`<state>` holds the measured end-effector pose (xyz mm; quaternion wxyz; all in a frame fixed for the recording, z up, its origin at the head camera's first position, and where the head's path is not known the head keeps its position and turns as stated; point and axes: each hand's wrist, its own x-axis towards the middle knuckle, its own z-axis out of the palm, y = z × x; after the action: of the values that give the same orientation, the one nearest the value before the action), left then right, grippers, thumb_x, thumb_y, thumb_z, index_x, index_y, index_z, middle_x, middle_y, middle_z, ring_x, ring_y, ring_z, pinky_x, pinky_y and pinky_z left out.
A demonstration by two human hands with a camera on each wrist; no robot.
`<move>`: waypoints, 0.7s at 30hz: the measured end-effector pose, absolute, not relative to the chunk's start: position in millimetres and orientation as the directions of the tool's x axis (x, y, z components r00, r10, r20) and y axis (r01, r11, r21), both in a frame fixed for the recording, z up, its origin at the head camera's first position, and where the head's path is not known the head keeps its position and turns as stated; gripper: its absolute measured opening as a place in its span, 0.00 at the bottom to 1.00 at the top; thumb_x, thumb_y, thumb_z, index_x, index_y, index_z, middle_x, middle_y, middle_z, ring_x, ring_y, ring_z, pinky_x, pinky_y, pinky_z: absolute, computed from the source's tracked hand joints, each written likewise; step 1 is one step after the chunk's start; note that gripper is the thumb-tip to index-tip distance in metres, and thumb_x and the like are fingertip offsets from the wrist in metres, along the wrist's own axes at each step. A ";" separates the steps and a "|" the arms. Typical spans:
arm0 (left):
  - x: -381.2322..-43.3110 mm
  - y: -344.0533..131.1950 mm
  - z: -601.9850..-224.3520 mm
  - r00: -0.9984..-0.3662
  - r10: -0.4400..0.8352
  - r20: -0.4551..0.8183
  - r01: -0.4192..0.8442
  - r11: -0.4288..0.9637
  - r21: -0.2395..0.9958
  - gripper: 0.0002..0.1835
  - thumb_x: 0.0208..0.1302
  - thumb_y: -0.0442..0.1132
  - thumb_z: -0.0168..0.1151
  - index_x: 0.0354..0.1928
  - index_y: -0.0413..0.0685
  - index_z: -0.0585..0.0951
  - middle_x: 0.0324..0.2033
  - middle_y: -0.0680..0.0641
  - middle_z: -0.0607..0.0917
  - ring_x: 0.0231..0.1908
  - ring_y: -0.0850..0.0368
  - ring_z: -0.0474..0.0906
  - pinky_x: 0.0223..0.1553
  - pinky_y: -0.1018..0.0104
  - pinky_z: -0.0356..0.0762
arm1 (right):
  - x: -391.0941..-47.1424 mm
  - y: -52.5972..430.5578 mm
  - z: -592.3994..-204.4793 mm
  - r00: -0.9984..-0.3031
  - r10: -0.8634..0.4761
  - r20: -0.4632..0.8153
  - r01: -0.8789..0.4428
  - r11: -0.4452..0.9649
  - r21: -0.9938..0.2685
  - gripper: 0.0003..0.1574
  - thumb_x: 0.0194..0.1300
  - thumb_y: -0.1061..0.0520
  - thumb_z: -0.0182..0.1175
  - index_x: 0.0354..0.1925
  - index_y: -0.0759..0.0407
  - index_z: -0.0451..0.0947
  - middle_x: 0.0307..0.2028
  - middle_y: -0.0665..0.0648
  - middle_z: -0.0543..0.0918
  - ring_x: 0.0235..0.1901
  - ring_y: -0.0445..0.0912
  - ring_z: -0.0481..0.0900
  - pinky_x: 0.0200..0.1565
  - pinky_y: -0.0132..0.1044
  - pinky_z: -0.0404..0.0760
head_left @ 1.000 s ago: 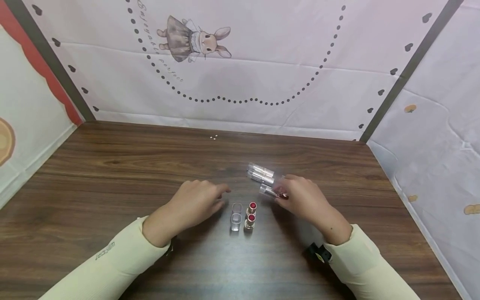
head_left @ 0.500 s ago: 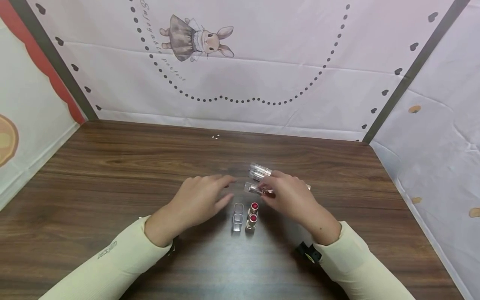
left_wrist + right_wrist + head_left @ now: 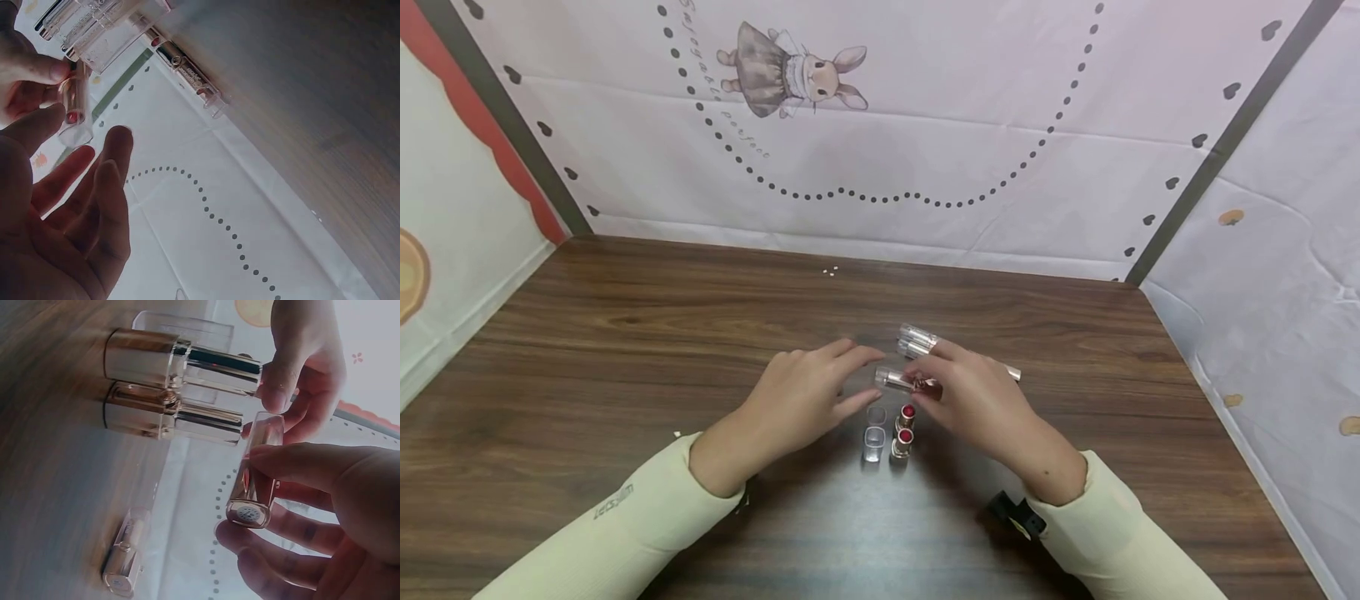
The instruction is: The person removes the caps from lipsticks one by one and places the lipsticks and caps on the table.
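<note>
Lipstick (image 3: pixel 897 380) pinched in right hand (image 3: pixel 976 392), clear end near left hand (image 3: pixel 797 396), thumb and fingers parted.

Red-and-gold lipstick (image 3: pixel 255 486), brown wood-grain table (image 3: pixel 625 333)

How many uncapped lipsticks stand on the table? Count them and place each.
2: the nearer lipstick and the farther lipstick just behind it, both upright, right of the clear caps. Any behind the right hand would be hidden.

"Enjoyable" (image 3: pixel 697 54) on the backdrop (image 3: pixel 910 137), next word unclear; illegible lettering (image 3: pixel 614 502) on left sleeve (image 3: pixel 625 525)
</note>
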<state>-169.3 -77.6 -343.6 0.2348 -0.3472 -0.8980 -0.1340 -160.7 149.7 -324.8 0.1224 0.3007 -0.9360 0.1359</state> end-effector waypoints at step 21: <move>-170.6 -76.0 -340.9 -0.620 0.551 0.559 0.713 0.692 0.110 0.16 0.57 0.49 0.74 0.45 0.53 0.86 0.32 0.54 0.90 0.16 0.65 0.73 0.15 0.67 0.66 | -161.0 151.8 -324.6 -0.799 -0.526 0.291 -0.601 0.719 -0.349 0.15 0.58 0.58 0.74 0.44 0.56 0.85 0.36 0.51 0.85 0.33 0.38 0.82 0.34 0.30 0.80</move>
<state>-170.6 -76.0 -340.9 0.2500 -0.3569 -0.8852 -0.1628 -161.0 151.8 -324.6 0.0856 0.3052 -0.9232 0.2175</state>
